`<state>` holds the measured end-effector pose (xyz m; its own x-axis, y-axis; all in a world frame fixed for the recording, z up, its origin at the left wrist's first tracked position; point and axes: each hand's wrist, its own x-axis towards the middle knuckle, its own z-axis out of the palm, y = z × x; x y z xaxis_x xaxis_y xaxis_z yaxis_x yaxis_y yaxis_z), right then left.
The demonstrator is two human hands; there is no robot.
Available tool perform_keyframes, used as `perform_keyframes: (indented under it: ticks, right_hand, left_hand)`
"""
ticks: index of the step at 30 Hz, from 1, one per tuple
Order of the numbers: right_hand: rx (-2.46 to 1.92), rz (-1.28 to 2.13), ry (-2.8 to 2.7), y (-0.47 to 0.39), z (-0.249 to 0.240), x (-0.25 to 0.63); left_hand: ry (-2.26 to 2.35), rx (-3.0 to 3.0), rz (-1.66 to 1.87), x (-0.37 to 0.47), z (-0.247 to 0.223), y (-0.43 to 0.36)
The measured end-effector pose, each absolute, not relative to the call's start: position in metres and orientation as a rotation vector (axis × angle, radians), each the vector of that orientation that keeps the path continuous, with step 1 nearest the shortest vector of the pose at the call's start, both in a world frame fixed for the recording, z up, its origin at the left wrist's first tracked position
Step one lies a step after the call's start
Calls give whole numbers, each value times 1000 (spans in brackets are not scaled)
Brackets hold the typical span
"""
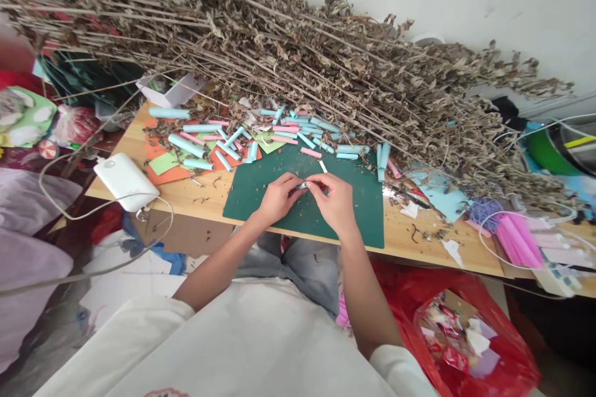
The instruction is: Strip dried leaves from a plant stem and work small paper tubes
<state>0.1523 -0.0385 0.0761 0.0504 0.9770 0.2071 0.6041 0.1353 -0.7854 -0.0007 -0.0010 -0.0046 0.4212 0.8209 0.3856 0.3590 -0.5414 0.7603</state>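
Over the dark green mat (pixel 261 198), my left hand (pixel 280 197) and my right hand (pixel 333 198) meet, fingertips pinched together. Between them is a small light blue paper roll (pixel 303 185), mostly covered by the fingers. Just beyond the fingertips lies a small white strip (pixel 323 166). Many rolled paper tubes are scattered past the mat's far edge, among them a light blue tube (pixel 186 146) and a pink tube (pixel 311 153).
Dried leafy stalks (pixel 298 56) cover the back of the wooden table (pixel 484 248). A white power bank (pixel 125 181) with a cable lies at left. Orange paper (pixel 161 177) is beside the mat. A red bag (pixel 507 335) with scraps stands below right.
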Motion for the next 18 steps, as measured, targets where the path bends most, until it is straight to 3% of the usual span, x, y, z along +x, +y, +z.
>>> perform_keyframes:
  ticks: [18]
  right_hand:
    - [-1545, 350, -1792, -44, 66, 149]
  left_hand:
    - [983, 2088, 1026, -1, -5, -2]
